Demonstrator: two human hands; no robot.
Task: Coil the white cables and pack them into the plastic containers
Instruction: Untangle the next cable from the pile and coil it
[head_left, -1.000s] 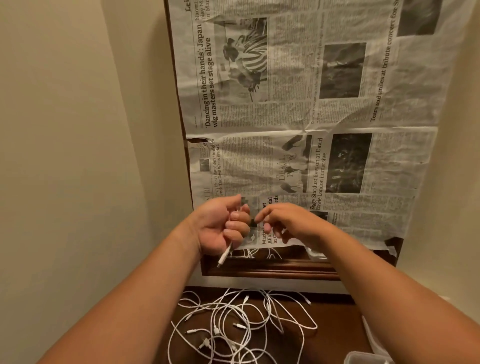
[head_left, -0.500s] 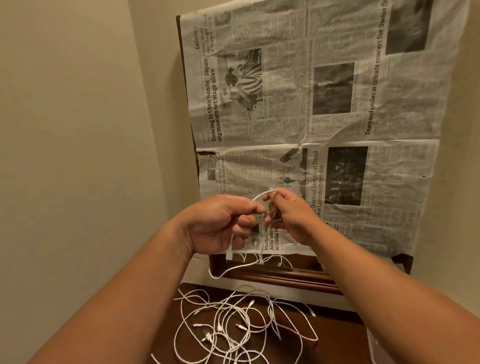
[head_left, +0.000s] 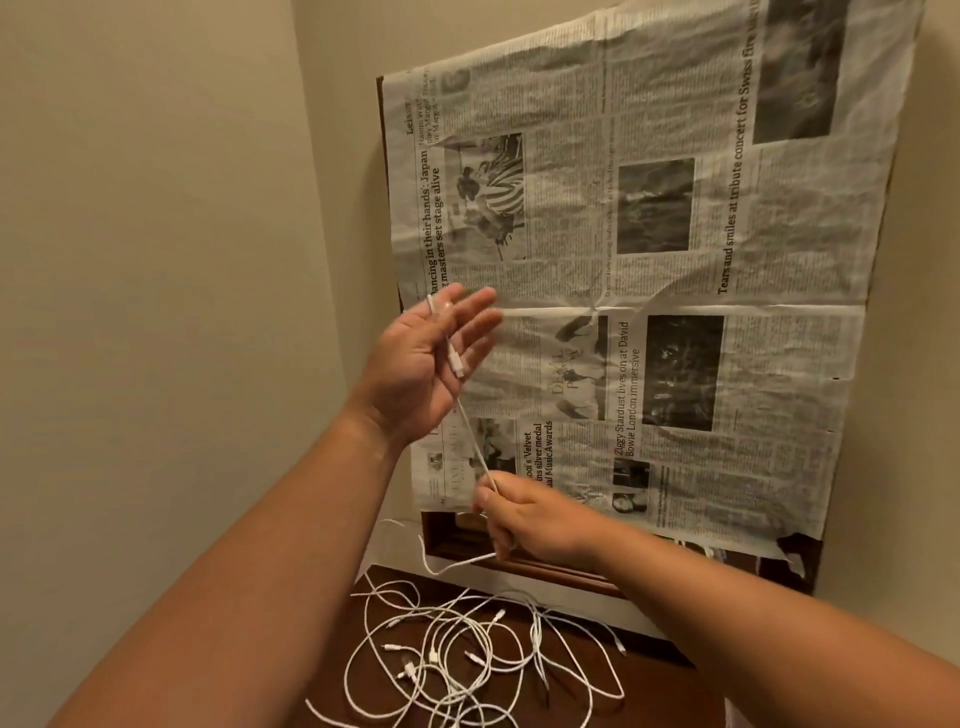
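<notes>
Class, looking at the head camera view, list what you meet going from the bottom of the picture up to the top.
Tangled pile of white cables on the dark wooden surface → right hand pinching one white cable → open left hand → newspaper sheets covering the wall frame.

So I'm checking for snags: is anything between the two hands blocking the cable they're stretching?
Nothing visible does. The white cable runs free from the open left hand to the right hand, which pinches it above the loose cable pile.
</notes>
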